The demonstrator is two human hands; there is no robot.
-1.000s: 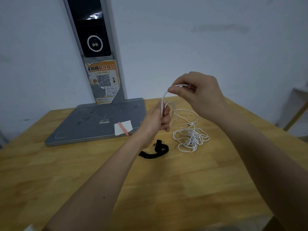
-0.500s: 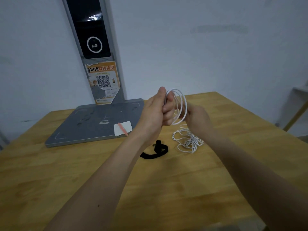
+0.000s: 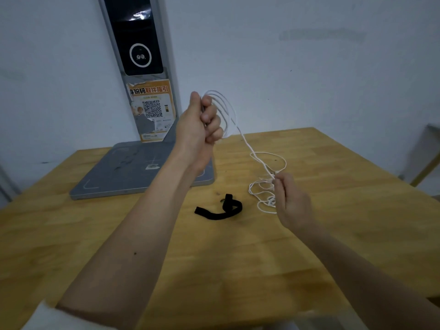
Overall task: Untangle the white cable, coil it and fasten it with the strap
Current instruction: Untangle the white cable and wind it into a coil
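Note:
My left hand is raised above the table and grips a few wound loops of the thin white cable. From those loops one strand runs down to the right to my right hand, which pinches it low over the table. The rest of the cable lies in a loose tangle on the wood beside my right hand, partly hidden by it. The black strap lies curled on the table between my two forearms, touched by neither hand.
A grey flat base plate with an upright post carrying a dark screen and an orange QR sticker stands at the table's back left. The wooden table ends near the right, where a pale shelf stands.
My right hand left the loops and dropped down to the right, drawing a strand out toward the tangle. My left hand rose a little with the coil.

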